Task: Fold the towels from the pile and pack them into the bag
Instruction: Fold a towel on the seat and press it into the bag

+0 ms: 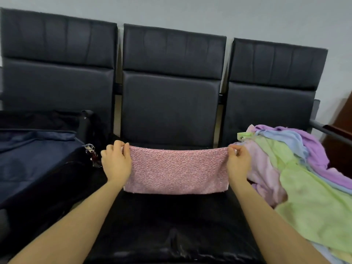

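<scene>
Stretching pink towel [176, 169] — between left hand [115, 162], right hand [239, 163].

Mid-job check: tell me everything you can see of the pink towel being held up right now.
The pink towel is a speckled pink terry-like cloth, stretched into a wide, flat rectangle. It looks already folded, though layers cannot be counted. The left hand pinches its upper left corner and the right hand its upper right corner; the top edge sags slightly between them. It hangs upright over the middle black seat, lower edge free, between the dark bag and the towel pile.
</scene>
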The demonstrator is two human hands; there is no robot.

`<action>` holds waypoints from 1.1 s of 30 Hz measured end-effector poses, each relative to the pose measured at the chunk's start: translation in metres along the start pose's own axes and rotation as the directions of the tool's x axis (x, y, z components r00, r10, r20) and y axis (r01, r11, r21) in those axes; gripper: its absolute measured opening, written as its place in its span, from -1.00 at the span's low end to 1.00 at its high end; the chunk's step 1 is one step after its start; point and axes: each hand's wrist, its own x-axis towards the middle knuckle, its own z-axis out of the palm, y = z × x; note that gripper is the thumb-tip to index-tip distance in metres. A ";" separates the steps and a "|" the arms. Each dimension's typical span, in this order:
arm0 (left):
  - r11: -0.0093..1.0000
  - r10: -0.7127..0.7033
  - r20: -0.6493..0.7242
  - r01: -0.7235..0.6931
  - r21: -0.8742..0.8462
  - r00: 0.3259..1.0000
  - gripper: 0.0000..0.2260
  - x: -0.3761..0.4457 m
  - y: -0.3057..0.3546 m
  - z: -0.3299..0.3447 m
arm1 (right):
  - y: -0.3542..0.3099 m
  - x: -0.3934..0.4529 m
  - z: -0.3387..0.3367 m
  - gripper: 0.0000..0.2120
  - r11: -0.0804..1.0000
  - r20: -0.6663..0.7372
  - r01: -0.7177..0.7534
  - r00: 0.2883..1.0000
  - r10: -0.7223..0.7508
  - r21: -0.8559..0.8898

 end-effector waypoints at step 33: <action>0.838 0.321 0.732 -0.541 0.077 0.601 -0.45 -0.032 0.016 0.154 | 0.101 0.029 0.071 -0.78 0.918 0.442 0.058 0.887 0.133 -0.392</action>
